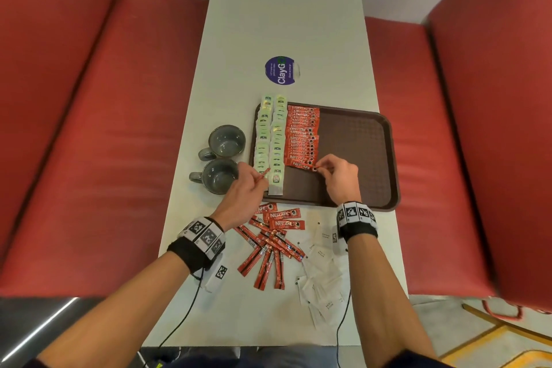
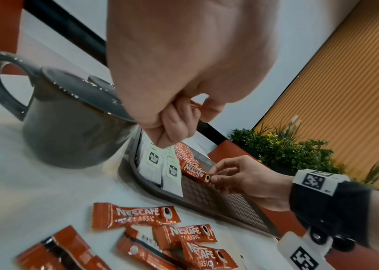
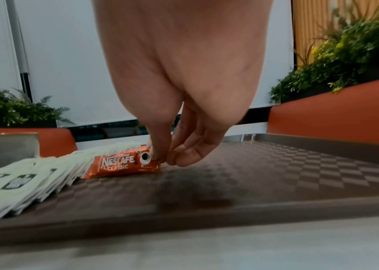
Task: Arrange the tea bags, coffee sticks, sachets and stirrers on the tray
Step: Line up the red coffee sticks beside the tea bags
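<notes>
A brown tray (image 1: 358, 158) holds two columns of green-labelled tea bags (image 1: 270, 140) along its left side and a row of red coffee sachets (image 1: 301, 134) beside them. My right hand (image 1: 322, 168) pinches the right end of the nearest coffee sachet (image 3: 121, 163), which lies flat on the tray (image 3: 276, 173) at the near end of the row. My left hand (image 1: 262, 180) hovers over the tray's near left corner, pinching another red coffee sachet (image 1: 265, 174). Loose coffee sticks and sachets (image 1: 268, 248) and white sachets (image 1: 319, 278) lie on the table in front of the tray.
Two grey mugs (image 1: 225, 142) (image 1: 218, 176) stand just left of the tray, the nearer one close to my left hand. A round purple sticker (image 1: 280, 70) lies beyond the tray. Red benches flank the narrow white table (image 1: 283, 9).
</notes>
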A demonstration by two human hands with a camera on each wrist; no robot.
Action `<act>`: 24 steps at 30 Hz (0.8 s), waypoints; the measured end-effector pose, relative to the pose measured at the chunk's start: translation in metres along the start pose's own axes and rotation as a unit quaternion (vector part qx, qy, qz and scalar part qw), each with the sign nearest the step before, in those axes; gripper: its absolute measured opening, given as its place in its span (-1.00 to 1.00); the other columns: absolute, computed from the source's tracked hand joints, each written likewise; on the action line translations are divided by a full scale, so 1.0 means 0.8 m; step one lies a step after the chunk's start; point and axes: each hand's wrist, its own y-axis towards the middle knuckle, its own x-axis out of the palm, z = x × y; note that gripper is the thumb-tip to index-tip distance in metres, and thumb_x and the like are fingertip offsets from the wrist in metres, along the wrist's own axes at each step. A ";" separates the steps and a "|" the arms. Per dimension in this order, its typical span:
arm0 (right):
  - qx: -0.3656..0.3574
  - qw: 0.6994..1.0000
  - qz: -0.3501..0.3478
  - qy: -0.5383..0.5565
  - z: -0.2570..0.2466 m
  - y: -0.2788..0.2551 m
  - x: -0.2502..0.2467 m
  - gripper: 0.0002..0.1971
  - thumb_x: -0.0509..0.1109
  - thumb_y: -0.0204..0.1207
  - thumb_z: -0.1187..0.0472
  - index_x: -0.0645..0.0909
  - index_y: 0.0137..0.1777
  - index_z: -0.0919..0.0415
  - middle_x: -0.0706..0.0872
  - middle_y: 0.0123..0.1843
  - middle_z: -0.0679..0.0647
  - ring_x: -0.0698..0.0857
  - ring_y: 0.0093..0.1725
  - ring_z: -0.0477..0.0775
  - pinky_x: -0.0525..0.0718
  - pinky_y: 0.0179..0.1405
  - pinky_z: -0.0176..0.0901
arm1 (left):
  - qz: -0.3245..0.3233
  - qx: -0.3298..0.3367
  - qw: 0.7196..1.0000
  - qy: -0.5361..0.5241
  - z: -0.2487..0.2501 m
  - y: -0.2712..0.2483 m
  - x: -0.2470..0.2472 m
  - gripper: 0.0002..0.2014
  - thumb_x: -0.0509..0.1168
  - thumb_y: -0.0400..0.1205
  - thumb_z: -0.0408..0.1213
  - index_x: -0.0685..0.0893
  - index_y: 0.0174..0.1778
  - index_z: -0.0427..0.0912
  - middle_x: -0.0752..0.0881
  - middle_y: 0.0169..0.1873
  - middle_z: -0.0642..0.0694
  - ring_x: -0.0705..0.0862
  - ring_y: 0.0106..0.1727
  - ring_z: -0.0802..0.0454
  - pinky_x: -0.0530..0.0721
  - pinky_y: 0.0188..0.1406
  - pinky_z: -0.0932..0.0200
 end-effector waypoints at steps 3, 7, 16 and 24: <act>0.006 1.000 0.011 -0.011 0.003 0.010 0.013 -0.88 0.53 0.74 0.28 0.82 0.07 0.01 0.88 0.06 0.05 0.83 0.11 0.13 0.82 0.31 0.20 | -0.005 -0.007 1.000 -0.015 -0.003 -0.007 0.000 -0.85 0.12 0.94 -0.17 0.32 0.17 -0.15 0.53 -0.30 -0.06 0.41 -0.44 0.15 0.36 -0.58 0.32; 0.015 0.999 0.032 -0.032 0.001 0.015 0.021 -0.90 0.54 0.74 0.29 0.80 0.14 0.07 0.87 0.12 0.12 0.83 0.13 0.18 0.84 0.26 0.20 | -0.015 0.009 1.000 -0.009 -0.013 -0.009 -0.002 -0.84 0.22 0.91 -0.10 0.44 0.21 -0.11 0.73 -0.14 -0.06 0.65 -0.30 0.02 0.60 -0.29 0.09; 0.026 0.997 0.069 -0.020 -0.003 0.009 0.025 -0.85 0.56 0.71 0.27 0.73 0.20 0.08 0.81 0.08 0.05 0.79 0.08 0.11 0.84 0.21 0.25 | -0.013 0.027 0.999 -0.025 -0.018 -0.008 -0.005 -0.92 0.46 0.79 -0.12 0.72 0.13 0.01 0.85 0.03 0.07 0.83 -0.28 0.13 0.75 -0.26 0.23; -0.028 0.967 -0.087 0.238 -0.077 -0.079 -0.003 -0.85 0.50 0.76 -0.14 0.79 0.19 -0.15 0.89 0.06 -0.14 0.87 0.09 -0.05 0.89 0.14 0.06 | -0.017 0.025 0.997 -0.065 -0.008 -0.010 0.000 -0.88 0.55 0.73 -0.15 0.82 0.14 -0.01 0.90 -0.16 0.03 0.87 -0.27 0.07 0.81 -0.20 0.15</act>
